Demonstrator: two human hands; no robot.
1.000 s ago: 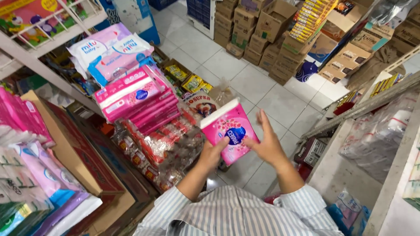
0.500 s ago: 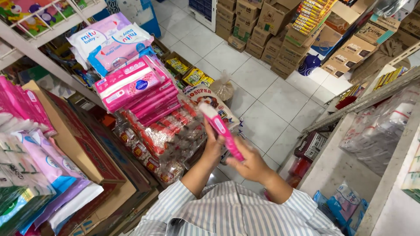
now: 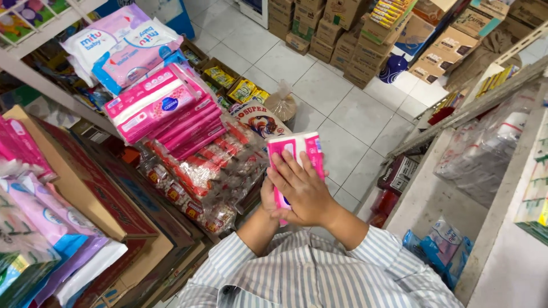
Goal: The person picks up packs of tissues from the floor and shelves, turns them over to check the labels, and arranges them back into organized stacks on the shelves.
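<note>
Pack turned flat; 2 hands grip 1.

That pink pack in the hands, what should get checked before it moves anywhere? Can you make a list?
1. Pink pack held by both hands: ok, the right hand lies flat over its face and the left hand is behind it.
2. Fingers clear of its top edge: ok.
3. Pack undamaged: cannot tell, the hand covers most of it.
4. Stack of pink packs sitting level: not ok, it tilts.
5. Tiled floor below free: ok.
</note>
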